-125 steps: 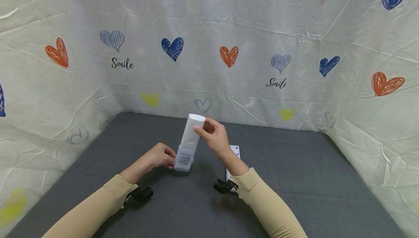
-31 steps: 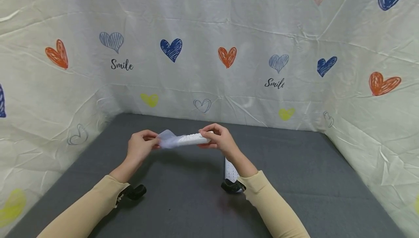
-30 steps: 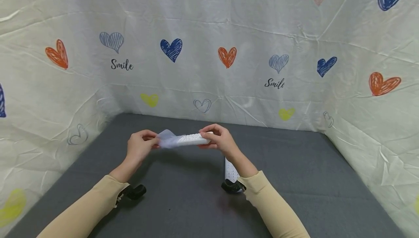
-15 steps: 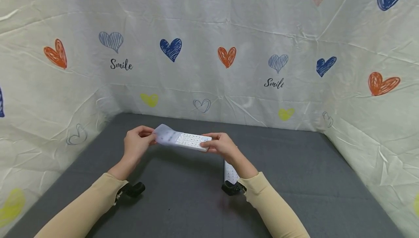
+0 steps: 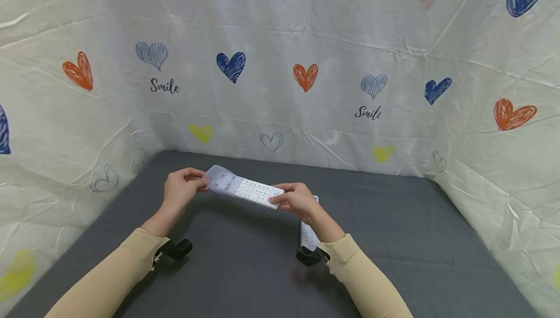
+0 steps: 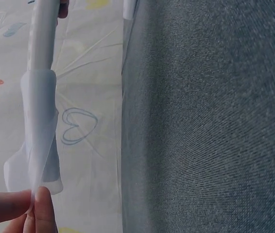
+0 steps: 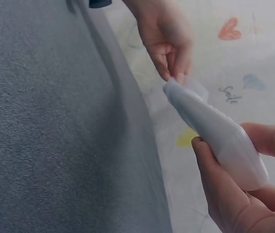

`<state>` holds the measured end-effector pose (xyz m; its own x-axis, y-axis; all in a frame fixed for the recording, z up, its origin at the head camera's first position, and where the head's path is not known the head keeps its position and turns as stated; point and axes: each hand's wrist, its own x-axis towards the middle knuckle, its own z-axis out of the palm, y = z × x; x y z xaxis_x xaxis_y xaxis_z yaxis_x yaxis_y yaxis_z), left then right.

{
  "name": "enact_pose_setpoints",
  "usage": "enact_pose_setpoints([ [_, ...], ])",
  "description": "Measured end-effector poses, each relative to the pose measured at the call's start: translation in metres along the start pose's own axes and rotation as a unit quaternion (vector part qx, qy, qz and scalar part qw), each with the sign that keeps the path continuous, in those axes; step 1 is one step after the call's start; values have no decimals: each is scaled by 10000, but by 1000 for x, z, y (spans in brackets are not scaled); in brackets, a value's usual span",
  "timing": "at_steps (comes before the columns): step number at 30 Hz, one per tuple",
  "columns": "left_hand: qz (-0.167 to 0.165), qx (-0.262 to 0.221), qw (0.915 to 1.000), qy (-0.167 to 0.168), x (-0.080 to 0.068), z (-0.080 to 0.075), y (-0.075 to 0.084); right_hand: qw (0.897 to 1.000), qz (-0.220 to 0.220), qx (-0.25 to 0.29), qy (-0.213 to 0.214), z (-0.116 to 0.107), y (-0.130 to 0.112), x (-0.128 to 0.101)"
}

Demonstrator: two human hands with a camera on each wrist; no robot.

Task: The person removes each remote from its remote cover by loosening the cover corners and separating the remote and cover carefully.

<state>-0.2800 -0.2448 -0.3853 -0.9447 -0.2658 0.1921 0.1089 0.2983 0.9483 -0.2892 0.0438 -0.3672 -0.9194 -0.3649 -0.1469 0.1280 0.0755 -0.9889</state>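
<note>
One head view from above, two close wrist views.
The head camera looks forward and down over the gray tabletop (image 5: 393, 240) toward the heart-print cloth (image 5: 306, 26). Each wrist camera sits close, rolled sideways; all three share the white remote (image 5: 255, 192) (image 6: 42, 34) (image 7: 215, 131).

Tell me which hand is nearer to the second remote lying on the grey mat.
Right. The right hand hovers just above the second remote while gripping the held remote; the left hand pinches the clear sleeve farther off.
</note>
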Motion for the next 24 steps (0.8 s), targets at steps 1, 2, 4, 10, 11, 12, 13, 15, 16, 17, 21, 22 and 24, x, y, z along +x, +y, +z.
enact_pose_setpoints([
  [1,-25,-16,10000,-17,0,-1,0,10000,-18,-9,-4,0,1,0],
  [2,-50,-30,10000,-30,0,-1,0,10000,-37,-23,-10,1,2,-1],
  [4,-76,-39,10000,-40,1,-3,-1,10000,-45,-17,-12,2,3,-2],
  [10,-131,-76,9999,-74,4,-10,-1,9999,-135,64,21,7,5,-3],
  [11,-148,-81,9998,-82,5,-11,-1,9998,-155,73,28,8,5,-2],
  [12,-158,-92,9998,-86,5,-12,-1,9998,-179,76,31,8,6,-2],
  [13,-162,-83,9998,-84,5,-13,-1,9998,-207,79,23,9,6,-2],
  [15,-168,-92,9998,-91,5,-14,-1,9997,-239,30,16,9,8,-2],
  [16,-165,-84,9998,-97,5,-14,-1,9997,-257,3,9,9,9,-2],
  [17,-165,-90,9998,-103,4,-15,-1,9996,-273,-21,8,9,10,-2],
  [21,-226,-103,9996,-128,3,-15,-1,9994,-340,-111,11,11,12,-6],
  [22,-255,-110,9995,-124,3,-15,-1,9993,-356,-126,23,12,12,-7],
  [24,-308,-141,9994,-115,3,-15,-2,9991,-384,-176,57,13,12,-8],
])
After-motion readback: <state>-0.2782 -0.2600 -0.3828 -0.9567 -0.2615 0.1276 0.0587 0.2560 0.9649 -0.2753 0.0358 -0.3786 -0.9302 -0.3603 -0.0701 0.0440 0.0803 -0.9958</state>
